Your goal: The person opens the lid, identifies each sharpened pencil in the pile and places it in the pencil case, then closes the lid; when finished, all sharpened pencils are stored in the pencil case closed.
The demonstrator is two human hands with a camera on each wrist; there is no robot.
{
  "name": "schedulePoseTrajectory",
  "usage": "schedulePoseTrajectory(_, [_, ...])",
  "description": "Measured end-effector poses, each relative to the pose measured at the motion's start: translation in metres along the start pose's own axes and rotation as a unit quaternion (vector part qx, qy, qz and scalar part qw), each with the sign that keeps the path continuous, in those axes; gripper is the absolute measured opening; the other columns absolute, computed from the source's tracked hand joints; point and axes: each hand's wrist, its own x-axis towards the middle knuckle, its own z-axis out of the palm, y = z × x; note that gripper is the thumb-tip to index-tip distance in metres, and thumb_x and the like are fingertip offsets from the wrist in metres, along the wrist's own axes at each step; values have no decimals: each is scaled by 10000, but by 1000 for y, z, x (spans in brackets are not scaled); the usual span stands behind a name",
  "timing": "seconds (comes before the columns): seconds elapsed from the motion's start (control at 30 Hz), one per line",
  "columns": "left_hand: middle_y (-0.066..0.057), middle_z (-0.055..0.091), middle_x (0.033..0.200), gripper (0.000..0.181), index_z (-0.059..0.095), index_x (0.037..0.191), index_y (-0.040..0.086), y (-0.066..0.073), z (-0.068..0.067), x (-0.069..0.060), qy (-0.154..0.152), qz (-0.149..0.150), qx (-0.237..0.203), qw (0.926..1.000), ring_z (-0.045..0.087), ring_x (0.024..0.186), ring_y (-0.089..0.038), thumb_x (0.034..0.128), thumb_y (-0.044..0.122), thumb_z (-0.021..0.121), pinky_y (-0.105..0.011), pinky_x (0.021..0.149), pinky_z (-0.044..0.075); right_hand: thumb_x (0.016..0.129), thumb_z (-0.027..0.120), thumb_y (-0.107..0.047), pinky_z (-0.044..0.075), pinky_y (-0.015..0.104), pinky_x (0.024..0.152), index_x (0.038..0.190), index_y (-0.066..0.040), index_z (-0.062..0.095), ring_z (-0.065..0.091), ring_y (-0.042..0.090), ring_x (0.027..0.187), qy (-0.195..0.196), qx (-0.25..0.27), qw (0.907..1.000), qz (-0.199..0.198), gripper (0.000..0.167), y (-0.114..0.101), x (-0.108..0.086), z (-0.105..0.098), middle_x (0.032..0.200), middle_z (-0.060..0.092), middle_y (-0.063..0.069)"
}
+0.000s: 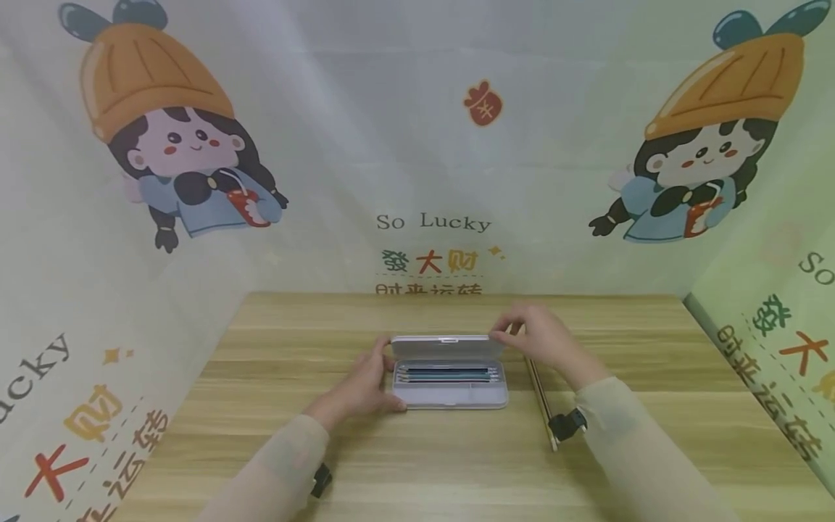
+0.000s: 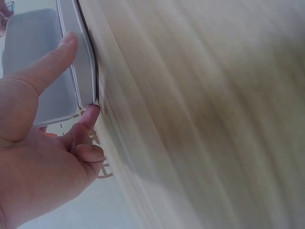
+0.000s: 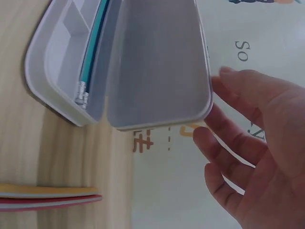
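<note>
A white pencil case (image 1: 450, 397) lies on the wooden table with its hinged lid (image 1: 446, 349) raised. Several pencils (image 1: 450, 375) sit side by side in its rear compartment; the front compartment shows bare white plastic. My left hand (image 1: 359, 388) holds the case at its left end, the thumb (image 2: 59, 57) against the front wall and other fingers at the back. At the lid's right corner is my right hand (image 1: 538, 337). Its fingers (image 3: 228, 131) reach loosely behind the lid's edge and touch it, with the thumb beside that edge.
Right of the case, long thin sticks (image 1: 540, 399) lie together on the table (image 1: 450, 471), partly beside my right wrist; their kind is unclear. A printed cloth (image 1: 430, 145) hangs behind the table and along both sides.
</note>
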Motion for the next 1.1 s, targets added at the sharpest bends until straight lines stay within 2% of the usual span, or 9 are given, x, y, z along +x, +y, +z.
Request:
schedulePoseTrajectory(0.1, [-144, 655, 1198, 1057, 340, 1491, 84, 0, 1, -2, -49, 74, 104, 9999, 513, 1154, -315, 645, 160, 970, -565, 1090, 441, 889, 809, -240, 486, 270, 673, 829, -173, 777, 594, 120, 790, -159, 297, 9994, -21, 95, 5, -7, 3, 843, 724, -35])
schedulePoseTrajectory(0.17, [-144, 637, 1214, 945, 405, 1429, 120, -1, 1, -3, -100, 118, 136, 9998, 506, 1159, -309, 667, 167, 961, -563, 1066, 455, 865, 833, -261, 507, 297, 706, 840, -172, 779, 609, 151, 830, -377, 451, 9983, 31, 107, 8, -12, 7, 882, 734, -21])
schedulePoseTrajectory(0.3, [-137, 591, 1358, 776, 500, 1350, 193, -3, 0, -6, -277, 144, 212, 9993, 482, 1295, -345, 713, 212, 942, -605, 1134, 422, 814, 869, -369, 574, 454, 893, 1033, -164, 785, 658, 260, 1024, -863, 316, 9956, 180, 311, 15, -22, 18, 1099, 754, 28])
schedulePoseTrajectory(0.4, [-116, 566, 1453, 711, 540, 1328, 216, -5, -2, -5, -430, 154, 257, 9986, 446, 1385, -363, 734, 255, 931, -619, 1204, 342, 786, 886, -407, 528, 556, 1039, 1163, -136, 755, 643, 344, 1178, -1049, 116, 9943, 170, 483, 19, -26, 26, 1259, 723, 86])
schedulePoseTrajectory(0.53, [-115, 589, 1439, 658, 571, 1317, 201, -7, -6, -3, -644, 216, 235, 9974, 452, 1379, -357, 766, 315, 911, -596, 1211, 326, 766, 908, -382, 488, 580, 1095, 1223, -117, 735, 612, 377, 1265, -1114, 141, 9934, 253, 557, 20, -29, 34, 1331, 694, 118])
schedulePoseTrajectory(0.67, [-120, 620, 1374, 548, 597, 1296, 172, -7, -8, -3, -780, 243, 157, 9965, 486, 1328, -343, 841, 337, 854, -584, 1162, 378, 757, 920, -365, 488, 548, 1109, 1257, -138, 725, 602, 343, 1290, -1124, 104, 9927, 425, 583, 19, -31, 39, 1357, 682, 96])
schedulePoseTrajectory(0.8, [-115, 630, 1351, 480, 609, 1287, 154, -5, -8, -4, -786, 244, 166, 9965, 512, 1307, -339, 882, 300, 820, -583, 1156, 388, 757, 922, -359, 496, 543, 1099, 1262, -137, 724, 603, 337, 1283, -1091, -45, 9933, 376, 586, 17, -32, 41, 1357, 680, 96])
schedulePoseTrajectory(1.1, [-125, 618, 1356, 485, 598, 1300, 138, 0, -4, -3, -745, 295, 370, 9961, 476, 1344, -365, 883, 247, 819, -583, 1172, 372, 774, 910, -361, 463, 570, 1130, 1292, -127, 705, 568, 386, 1322, -965, -354, 9945, 204, 604, 18, -37, 43, 1398, 634, 164])
